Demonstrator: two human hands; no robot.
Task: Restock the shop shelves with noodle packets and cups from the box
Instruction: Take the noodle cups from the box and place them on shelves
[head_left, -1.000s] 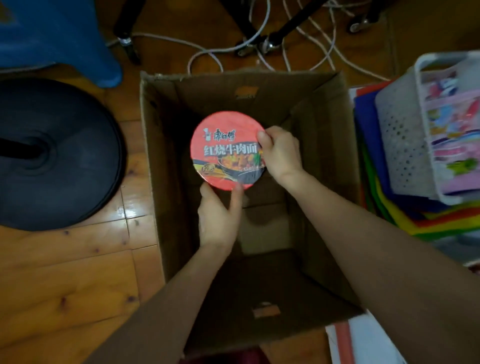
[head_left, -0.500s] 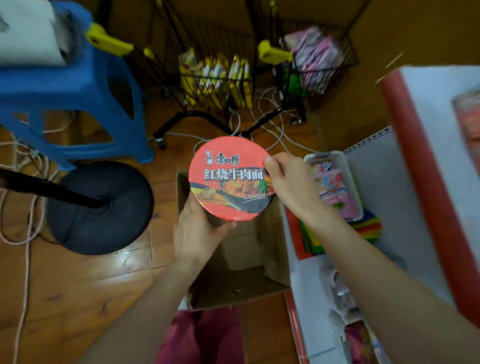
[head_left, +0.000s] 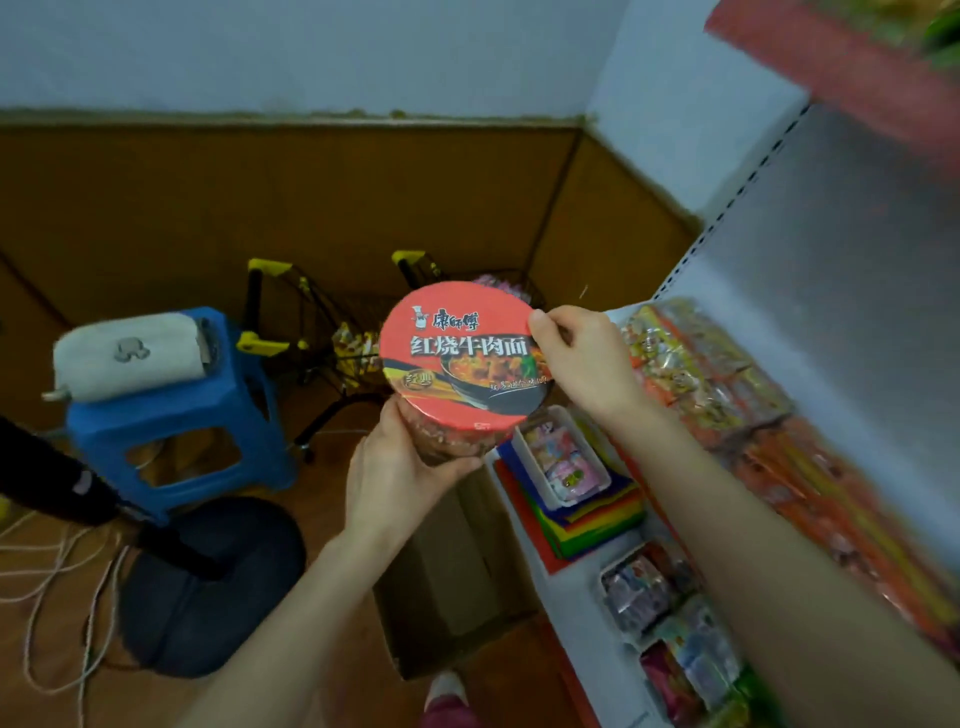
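I hold a noodle cup with a red lid and black lettering in front of me, well above the floor. My left hand grips its lower body from below. My right hand pinches the lid's right rim. The open cardboard box stands on the wooden floor beneath the cup; its inside looks bare. To the right, a shelf carries rows of orange noodle packets.
A lower shelf level holds a white basket of pink packets, coloured folders and trays of snacks. A blue stool, a black round stand base, loose cables and wire baskets fill the left floor.
Both hands lifted the cup out of the box and higher, toward the shelf on the right. My view rose from the box to the shelf and wall.
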